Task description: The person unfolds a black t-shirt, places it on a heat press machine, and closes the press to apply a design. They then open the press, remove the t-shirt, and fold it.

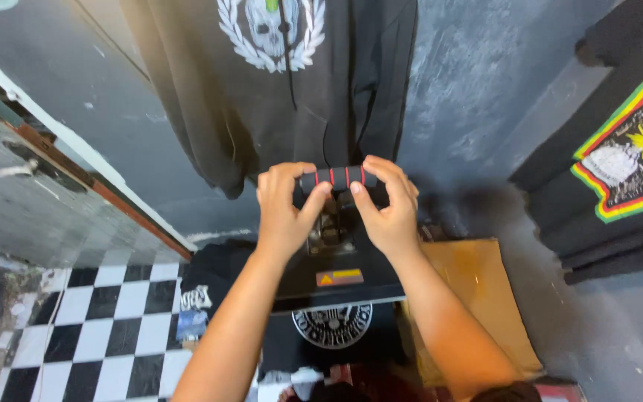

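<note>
Gripping the press handle [338,179], black foam with red rings, long axis lying left to right: left hand [286,212] and right hand [388,208] both clamped on its ends, above the black upper plate [340,272]. A printed dark shirt [333,327] lies beneath. Closing stroke likely; it calls for steady downward pressure. Black hoodie [277,82] hangs behind.

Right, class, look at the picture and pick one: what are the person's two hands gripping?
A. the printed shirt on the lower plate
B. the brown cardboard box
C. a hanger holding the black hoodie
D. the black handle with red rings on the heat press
D: the left hand and right hand both close around the black handle with red rings, above the heat press.
</note>
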